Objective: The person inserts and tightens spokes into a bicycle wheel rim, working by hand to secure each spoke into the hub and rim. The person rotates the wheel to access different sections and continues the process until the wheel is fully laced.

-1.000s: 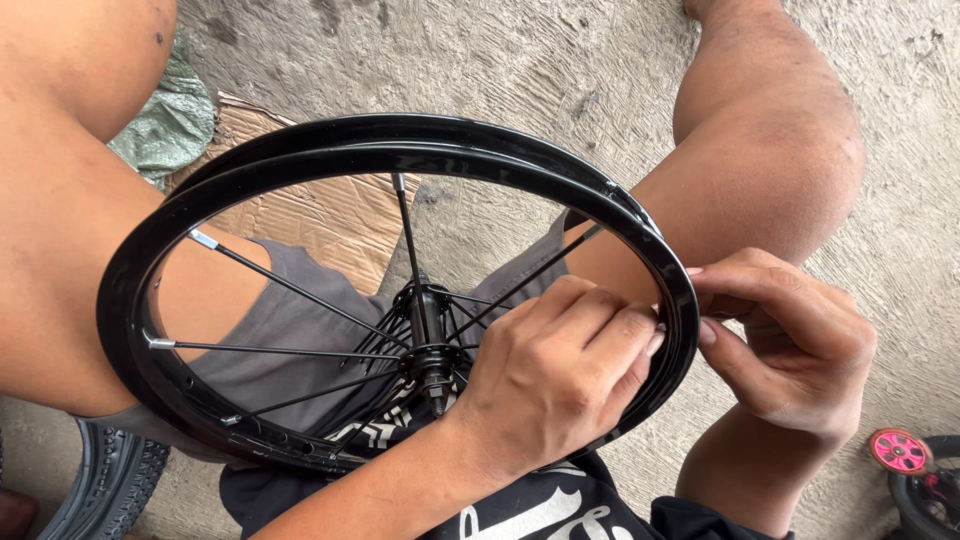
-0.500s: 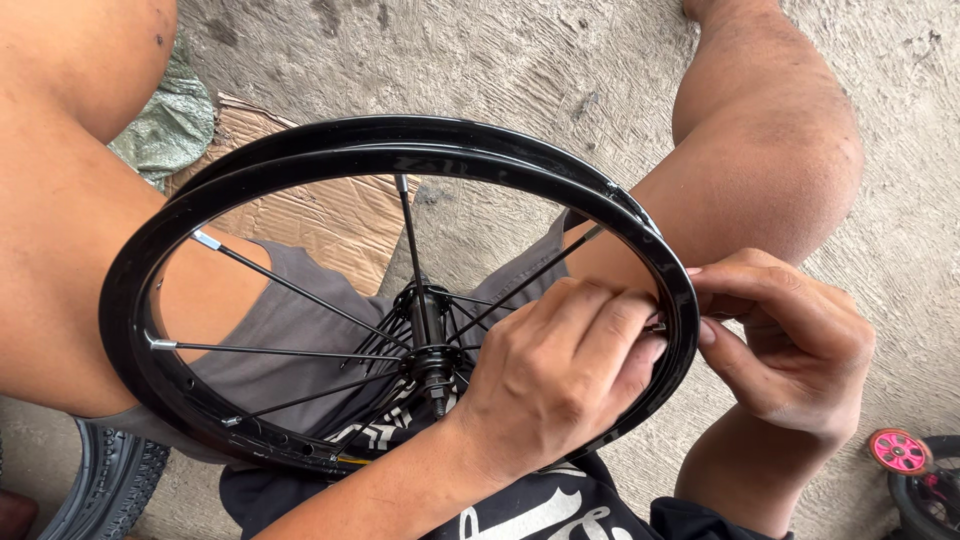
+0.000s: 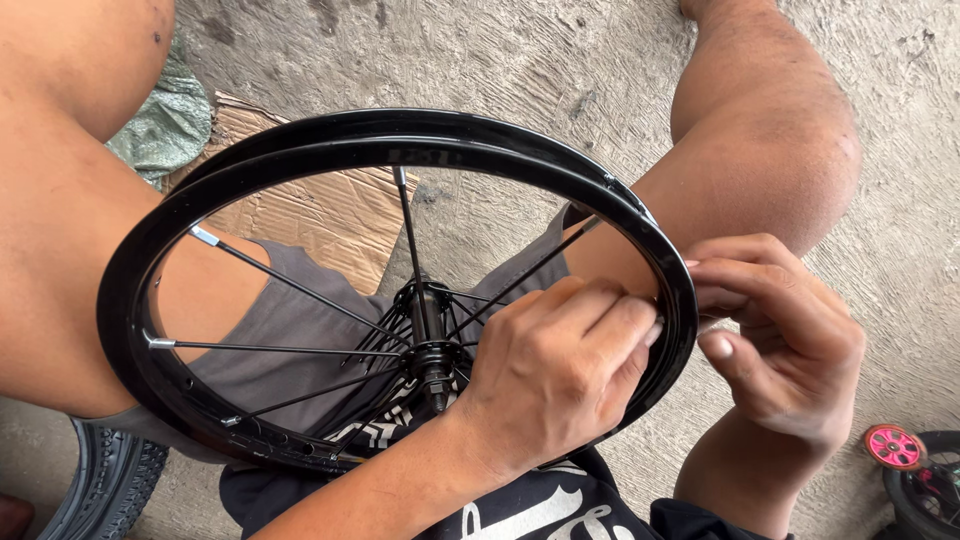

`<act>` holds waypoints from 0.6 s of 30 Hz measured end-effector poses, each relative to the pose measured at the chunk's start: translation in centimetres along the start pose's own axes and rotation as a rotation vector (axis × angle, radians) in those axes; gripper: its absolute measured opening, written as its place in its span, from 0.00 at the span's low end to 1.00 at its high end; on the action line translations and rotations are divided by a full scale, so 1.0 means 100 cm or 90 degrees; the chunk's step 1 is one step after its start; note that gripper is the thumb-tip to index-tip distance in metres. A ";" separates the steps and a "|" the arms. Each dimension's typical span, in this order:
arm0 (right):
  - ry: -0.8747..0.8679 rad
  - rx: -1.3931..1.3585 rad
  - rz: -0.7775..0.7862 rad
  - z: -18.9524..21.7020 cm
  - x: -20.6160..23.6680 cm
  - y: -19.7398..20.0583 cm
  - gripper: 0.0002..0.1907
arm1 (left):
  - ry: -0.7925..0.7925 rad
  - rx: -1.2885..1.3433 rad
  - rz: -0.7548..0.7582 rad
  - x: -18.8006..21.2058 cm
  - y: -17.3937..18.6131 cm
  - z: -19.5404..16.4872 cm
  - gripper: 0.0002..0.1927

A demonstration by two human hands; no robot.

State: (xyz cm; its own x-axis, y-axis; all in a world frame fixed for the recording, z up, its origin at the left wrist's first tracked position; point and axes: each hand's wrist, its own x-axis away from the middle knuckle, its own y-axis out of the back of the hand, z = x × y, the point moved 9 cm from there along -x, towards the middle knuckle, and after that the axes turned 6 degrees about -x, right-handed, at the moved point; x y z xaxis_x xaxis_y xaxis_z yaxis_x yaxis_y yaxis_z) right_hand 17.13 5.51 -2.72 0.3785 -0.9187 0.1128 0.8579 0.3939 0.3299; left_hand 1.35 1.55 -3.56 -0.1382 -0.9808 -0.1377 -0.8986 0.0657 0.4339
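Left hand [image 3: 555, 375] pinched tight inside the glossy black metal bicycle wheel rim [image 3: 390, 135], fingertips together on a thin black spoke end; right hand [image 3: 775, 335] closes on the rim's outer edge opposite. Almost nothing has shifted in the last second, so both grips stay put, rim resting across the lap above brown cardboard [image 3: 320, 215].

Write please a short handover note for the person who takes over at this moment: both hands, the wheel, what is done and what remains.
Left hand: inside the black wheel rim, fingertips pressed at its right inner edge; what it pinches is hidden.
Right hand: outside the rim at the same spot, fingers pinching something too small to tell.
The wheel rests across the lap, hub in the middle.
Done: several spokes already run from hub to rim.
Left: much of the rim shows no spokes yet.
Nearby: a tyre at lower left, cardboard on the concrete floor.
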 end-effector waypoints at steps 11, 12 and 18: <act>0.068 0.311 -0.013 0.040 -0.022 -0.034 0.17 | -0.075 -0.030 -0.013 0.005 0.063 -0.024 0.10; 0.075 0.325 -0.006 0.042 -0.027 -0.038 0.16 | -0.089 -0.057 0.014 0.008 0.070 -0.021 0.10; 0.082 0.396 0.038 0.049 -0.061 -0.047 0.13 | -0.244 -0.236 0.114 0.019 0.081 -0.022 0.13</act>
State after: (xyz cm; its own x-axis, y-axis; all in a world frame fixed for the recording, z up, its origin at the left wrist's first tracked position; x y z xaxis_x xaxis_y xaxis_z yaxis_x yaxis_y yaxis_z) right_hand 9.09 9.10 -0.39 0.4914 -0.8696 0.0479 0.4856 0.3192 0.8138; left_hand -5.26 -0.17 1.61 -0.4793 -0.8184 -0.3170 -0.6502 0.0884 0.7546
